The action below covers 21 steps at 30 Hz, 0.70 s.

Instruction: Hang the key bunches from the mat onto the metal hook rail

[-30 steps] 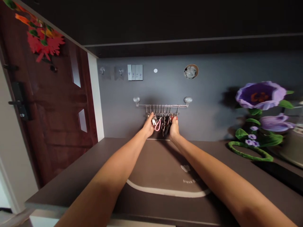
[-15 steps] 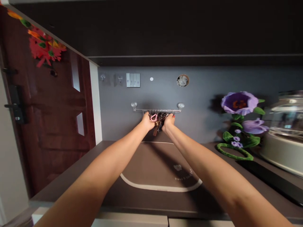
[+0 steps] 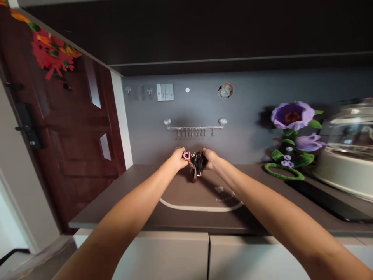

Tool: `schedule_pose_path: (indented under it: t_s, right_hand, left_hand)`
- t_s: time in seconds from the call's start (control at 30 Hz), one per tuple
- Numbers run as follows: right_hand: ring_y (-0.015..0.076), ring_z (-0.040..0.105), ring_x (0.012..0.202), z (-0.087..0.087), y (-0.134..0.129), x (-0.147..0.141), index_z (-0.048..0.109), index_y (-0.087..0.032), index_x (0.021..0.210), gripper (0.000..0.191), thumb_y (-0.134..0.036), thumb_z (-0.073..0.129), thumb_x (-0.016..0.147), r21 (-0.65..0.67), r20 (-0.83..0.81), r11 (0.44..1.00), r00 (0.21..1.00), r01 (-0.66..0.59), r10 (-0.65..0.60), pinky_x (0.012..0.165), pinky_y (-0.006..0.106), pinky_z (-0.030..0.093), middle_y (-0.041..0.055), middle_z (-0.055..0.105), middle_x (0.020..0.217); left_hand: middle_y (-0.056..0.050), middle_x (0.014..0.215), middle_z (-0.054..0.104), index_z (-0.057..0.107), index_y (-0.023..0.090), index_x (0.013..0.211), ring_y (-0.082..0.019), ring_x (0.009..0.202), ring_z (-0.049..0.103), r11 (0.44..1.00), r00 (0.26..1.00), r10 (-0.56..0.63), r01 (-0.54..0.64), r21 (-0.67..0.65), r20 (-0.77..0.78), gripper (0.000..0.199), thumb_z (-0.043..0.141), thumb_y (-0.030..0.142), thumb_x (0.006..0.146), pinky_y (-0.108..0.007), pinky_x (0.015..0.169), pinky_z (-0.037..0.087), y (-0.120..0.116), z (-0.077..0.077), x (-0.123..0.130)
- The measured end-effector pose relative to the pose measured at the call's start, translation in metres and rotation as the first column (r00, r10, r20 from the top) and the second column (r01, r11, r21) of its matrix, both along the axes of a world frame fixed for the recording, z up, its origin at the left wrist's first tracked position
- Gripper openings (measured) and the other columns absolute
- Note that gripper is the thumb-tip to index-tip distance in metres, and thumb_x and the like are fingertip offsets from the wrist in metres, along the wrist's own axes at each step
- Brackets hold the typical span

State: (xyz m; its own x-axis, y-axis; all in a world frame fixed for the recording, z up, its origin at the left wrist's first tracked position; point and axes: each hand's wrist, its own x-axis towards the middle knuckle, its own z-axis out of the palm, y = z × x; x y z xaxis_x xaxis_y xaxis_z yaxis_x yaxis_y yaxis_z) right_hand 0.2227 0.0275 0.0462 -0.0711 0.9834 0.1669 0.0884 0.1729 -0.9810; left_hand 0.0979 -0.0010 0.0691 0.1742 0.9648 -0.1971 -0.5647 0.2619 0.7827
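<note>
Grip confirmed on both sides: the bare left hand [image 3: 180,158] is closed around the left edge of a bunch of dark and silvery keys [image 3: 197,168], beside a pink loop-shaped strap [image 3: 186,155], and the bare right hand [image 3: 210,158] is closed around the bunch's right edge; the far fingertips are hidden. At far left stands a dark red panelled door [image 3: 78,155], with no part in the handling. Moving right, a clear rod rack [image 3: 195,128] is fixed to the grey wall [image 3: 247,136] by round mounts, its row of small hooks [image 3: 192,133] bare and apart from the keys. Judged from this, unhooking is complete. Setting down is not: the bunch appears held up in front of the rack, over the far part of a brown, pale-edged mat [image 3: 201,199], though contact beneath cannot be confirmed. At right, purple fabric flowers [image 3: 293,116] with green leaves and, nearer, a long flat black object [image 3: 323,200] are untouched, well apart from both hands.
</note>
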Motion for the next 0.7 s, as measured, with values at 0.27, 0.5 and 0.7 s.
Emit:
schedule_pose_path:
  t_s: [0.27,0.5,0.7]
  right_hand:
    - [0.0102,0.048,0.048,-0.021,-0.041,0.052,0.056,-0.015,0.074,0.014,-0.009,0.056,0.061,-0.08,0.11,0.989,0.987,0.125,-0.116,0.052,0.024,0.042,0.001,0.057,0.058]
    - [0.0157,0.056,0.062,-0.023,-0.055,0.069,0.061,-0.015,0.07,0.016,-0.008,0.054,0.058,0.026,0.336,0.998,0.94,0.054,-0.059,0.065,0.028,0.043,0.0053,0.064,0.068]
    - [0.016,0.054,0.064,0.009,-0.068,0.052,0.066,-0.019,0.076,0.019,-0.019,0.065,0.057,0.161,0.569,0.96,0.816,-0.23,0.1,0.065,0.029,0.042,0.0037,0.065,0.075]
  left_hand:
    - [0.0,0.057,0.055,0.062,0.016,0.076,-0.009,0.046,0.047,0.899,0.669,0.244,0.115,0.422,-0.702,0.028,0.053,-0.001,0.056,-0.021,0.047,0.037,-0.01,-0.047,-0.069]
    - [-0.003,0.062,0.062,0.066,0.015,0.073,-0.011,0.053,0.051,0.832,0.597,0.093,0.393,0.391,-0.797,0.025,0.053,0.005,0.054,-0.022,0.052,0.039,-0.026,-0.055,-0.081]
    - [-0.006,0.08,0.063,0.063,0.016,0.078,-0.012,0.069,0.056,0.765,0.714,0.111,0.383,0.518,-0.691,0.015,0.062,0.018,0.063,-0.025,0.065,0.042,-0.047,-0.02,-0.081]
